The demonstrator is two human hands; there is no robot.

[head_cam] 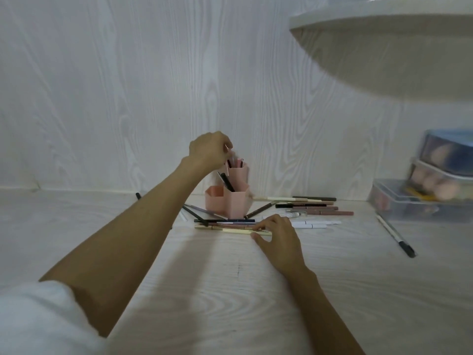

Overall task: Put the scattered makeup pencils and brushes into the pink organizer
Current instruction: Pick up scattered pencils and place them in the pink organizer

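The pink organizer (231, 201) stands on the white table near the back wall, with several pencils upright in its tall rear cup. My left hand (208, 149) hovers just above that cup, fingers pinched on a thin makeup pencil (228, 152) whose lower end is blurred. My right hand (277, 233) rests on the table in front of the organizer, its fingers and thumb around a cream pencil (230, 230) in a bundle of several pencils. More pencils (314, 206) lie in a row to the right of the organizer. Two white ones (316, 223) lie beside my right hand.
Stacked clear plastic boxes (419, 201) with sponges sit at the right. A long black-tipped white pencil (395, 234) lies in front of them. A curved white shelf (384, 42) overhangs the upper right. A few dark pencils (194, 213) lie left of the organizer.
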